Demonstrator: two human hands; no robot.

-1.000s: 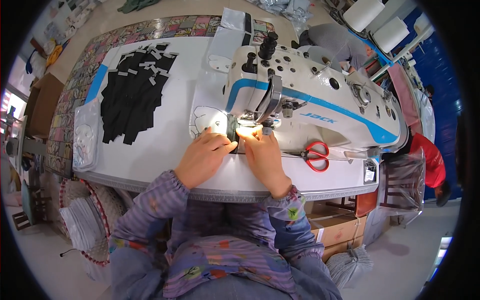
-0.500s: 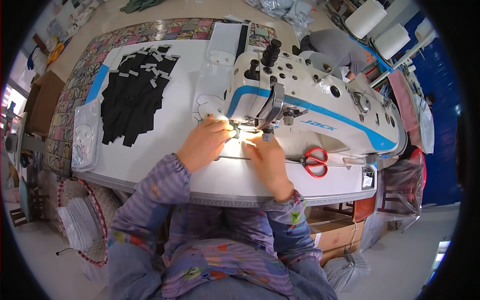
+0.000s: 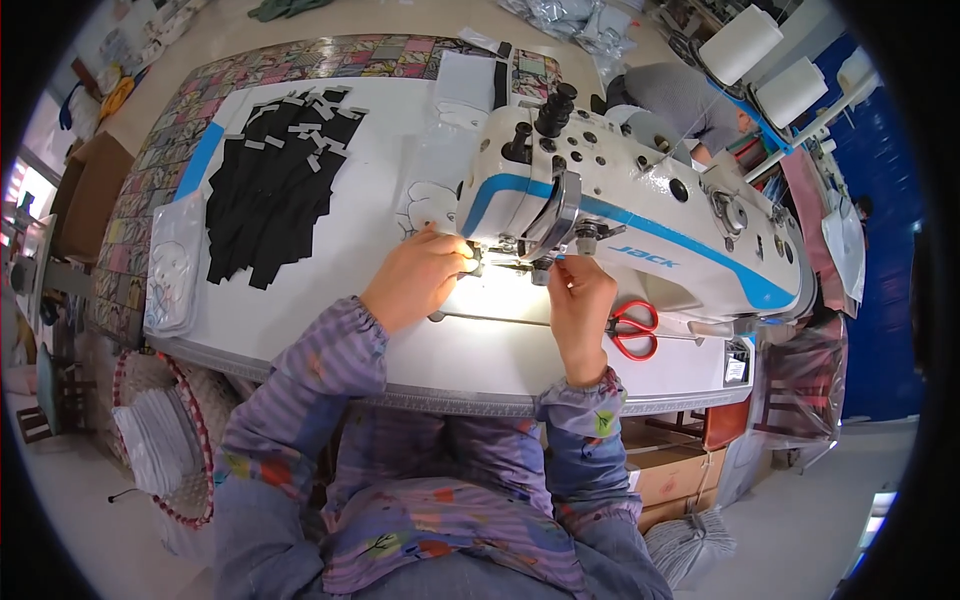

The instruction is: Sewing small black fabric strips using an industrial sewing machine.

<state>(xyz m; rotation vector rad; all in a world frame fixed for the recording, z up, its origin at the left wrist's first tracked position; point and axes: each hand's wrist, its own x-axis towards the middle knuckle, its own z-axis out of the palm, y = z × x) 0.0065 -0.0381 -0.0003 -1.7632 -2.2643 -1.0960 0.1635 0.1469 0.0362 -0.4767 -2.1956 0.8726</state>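
Note:
A white and blue sewing machine [image 3: 640,230] stands in front of me, its lamp lighting the plate under the needle. Beside the needle area, at its left, my left hand [image 3: 420,278] is closed, with thumb and fingertips together by the presser foot. Something small and dark shows at those fingertips, too small to name. To the right of the needle, below the machine's arm, my right hand [image 3: 582,305] is raised with its fingers curled into a pinch. Whatever it pinches is hidden. Red-handled scissors [image 3: 634,342] lie just right of that hand.
Black fabric strips [image 3: 270,190] with pale ends lie piled at the left. Clear packets with outline drawings [image 3: 172,270] sit at the table's left edge, and more printed pieces [image 3: 430,205] lie behind my left hand. Thread cones [image 3: 740,45] stand at the back right. Another person [image 3: 675,95] bends beyond the machine.
My right hand has moved right and slightly up, away from the lit needle plate, and its fingers have curled in. My left hand stays beside the presser foot. The view has shifted slightly.

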